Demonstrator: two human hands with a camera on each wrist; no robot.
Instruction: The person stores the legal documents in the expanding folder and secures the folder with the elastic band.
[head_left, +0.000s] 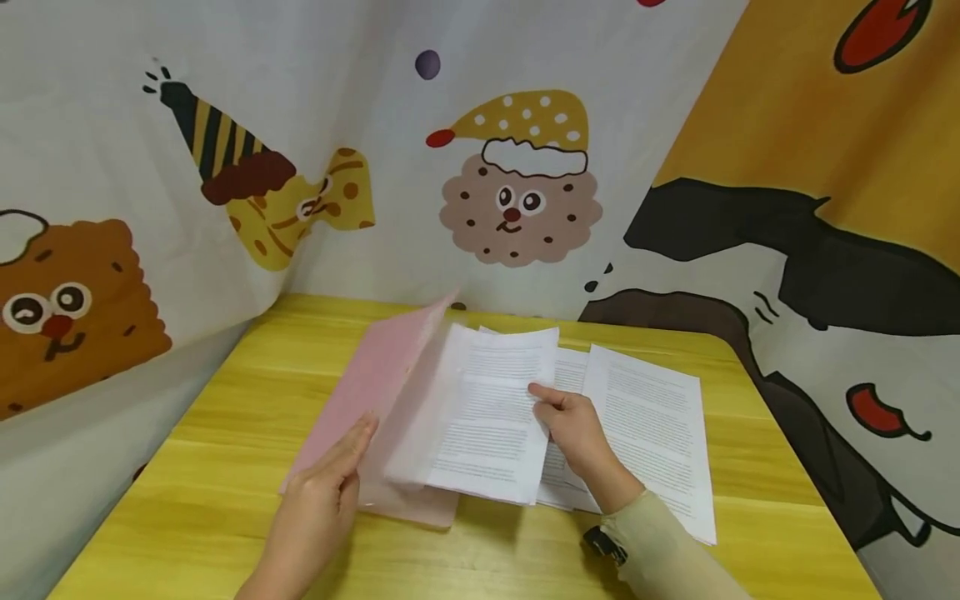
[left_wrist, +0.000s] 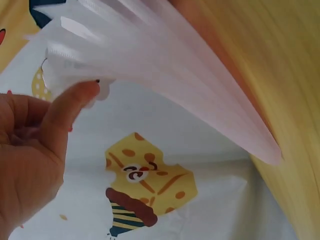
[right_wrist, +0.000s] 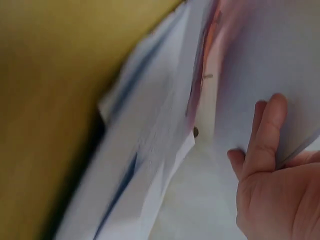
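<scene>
A pink folder [head_left: 375, 375] stands partly spread on the table, its front cover raised and tilted. Clear plastic sleeves [left_wrist: 135, 50] fan out inside it. My left hand [head_left: 318, 487] is at the folder's near side, thumb extended beside the sleeve edges; no sheet shows between its thumb and fingers. Printed paper [head_left: 498, 408] lies partly within or against a clear sleeve; I cannot tell how far in. My right hand [head_left: 573, 429] pinches its right edge between thumb and fingers. In the right wrist view, that hand [right_wrist: 280, 185] has the pale sheet between its fingers and thumb.
More printed sheets [head_left: 652, 433] lie overlapping on the table to the right, partly under the right forearm. The yellow wood-grain table [head_left: 202, 475] meets a cartoon-printed curtain [head_left: 390, 250] at the back. A dark strap or device [head_left: 603, 546] shows at the right wrist.
</scene>
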